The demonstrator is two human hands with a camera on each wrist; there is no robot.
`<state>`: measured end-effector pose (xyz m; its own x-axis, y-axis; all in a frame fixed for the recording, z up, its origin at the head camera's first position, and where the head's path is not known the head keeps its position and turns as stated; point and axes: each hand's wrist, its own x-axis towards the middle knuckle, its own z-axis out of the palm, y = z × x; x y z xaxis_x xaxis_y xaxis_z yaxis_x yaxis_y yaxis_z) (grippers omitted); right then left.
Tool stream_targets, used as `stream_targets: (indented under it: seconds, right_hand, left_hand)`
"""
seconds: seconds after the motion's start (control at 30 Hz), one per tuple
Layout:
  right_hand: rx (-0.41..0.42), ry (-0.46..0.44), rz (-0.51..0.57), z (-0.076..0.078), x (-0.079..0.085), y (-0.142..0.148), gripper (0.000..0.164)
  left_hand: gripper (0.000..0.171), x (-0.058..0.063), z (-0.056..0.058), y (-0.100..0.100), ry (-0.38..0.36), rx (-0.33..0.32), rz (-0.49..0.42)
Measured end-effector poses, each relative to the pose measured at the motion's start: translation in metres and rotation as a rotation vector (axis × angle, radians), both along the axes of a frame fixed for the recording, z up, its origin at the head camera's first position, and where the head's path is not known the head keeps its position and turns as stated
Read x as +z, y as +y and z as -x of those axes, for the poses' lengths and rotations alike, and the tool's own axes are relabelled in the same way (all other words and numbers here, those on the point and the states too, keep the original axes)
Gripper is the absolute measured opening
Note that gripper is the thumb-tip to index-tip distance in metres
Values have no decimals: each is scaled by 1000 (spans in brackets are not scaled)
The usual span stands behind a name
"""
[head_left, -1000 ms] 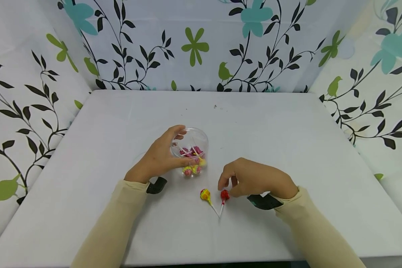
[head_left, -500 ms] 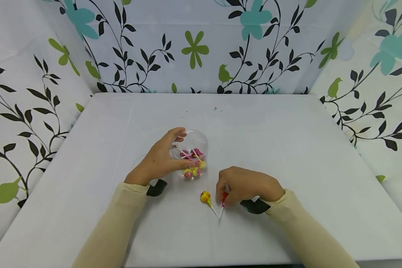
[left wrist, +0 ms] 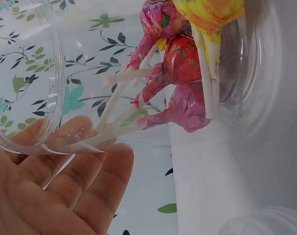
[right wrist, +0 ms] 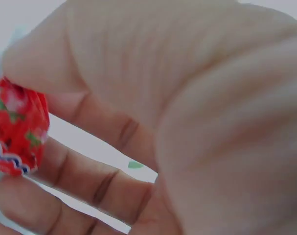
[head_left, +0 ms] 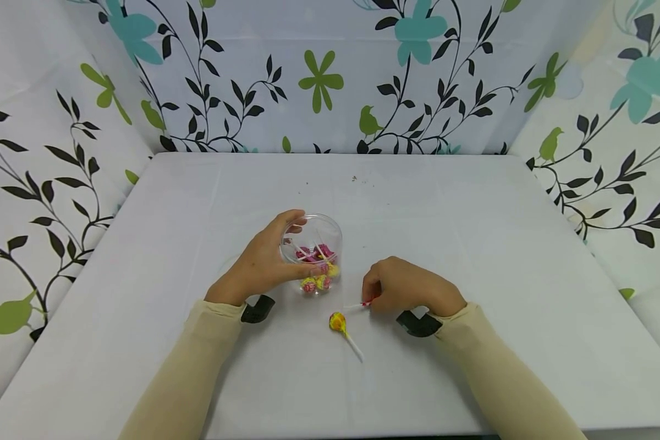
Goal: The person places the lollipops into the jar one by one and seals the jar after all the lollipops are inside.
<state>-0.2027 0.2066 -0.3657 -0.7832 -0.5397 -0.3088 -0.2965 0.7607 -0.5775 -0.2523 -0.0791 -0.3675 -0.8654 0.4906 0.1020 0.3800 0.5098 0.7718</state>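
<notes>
My left hand (head_left: 258,263) grips a clear plastic jar (head_left: 334,231) round its side, thumb in front and fingers behind. Inside the jar lie several wrapped lollipops, pink, red and yellow, such as a red lollipop (left wrist: 183,61) among white sticks. To the right, my right hand (head_left: 409,286) pinches another red lollipop (right wrist: 16,129) by its wrapped head. Its white stick points left toward the jar, and the fingers hide most of the head in the head view. A yellow lollipop (head_left: 338,322) lies on the table just left of and below that hand.
A white-covered table (head_left: 445,214) spreads under both hands. Patterned curtains (head_left: 319,36) with leaves and flowers stand at the back and both sides. Beside the jar's base, a clear round plastic piece (left wrist: 268,223) shows partly in the left wrist view.
My right hand has closed on the red lollipop and lifted it, turning its stick from pointing toward me to pointing left. The left hand and jar stay in place.
</notes>
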Motion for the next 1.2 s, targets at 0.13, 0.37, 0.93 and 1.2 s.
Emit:
stream_targets:
  seconds: [0.13,0.37,0.93,1.2]
  right_hand:
    - [-21,59,13,7,-2,9,15]
    - [-101,109,95,16,2,21,11]
    - [-288,213,327,21,20,34,6]
    - [-335,291,378,23,29,34,4]
  left_hand:
    - [106,1,0,0,3,6,6]
    - [105,2,0,0,0,4,5]
    - [104,3,2,-2,27,-5,18]
    - [104,4,4,-2,12,-15,20]
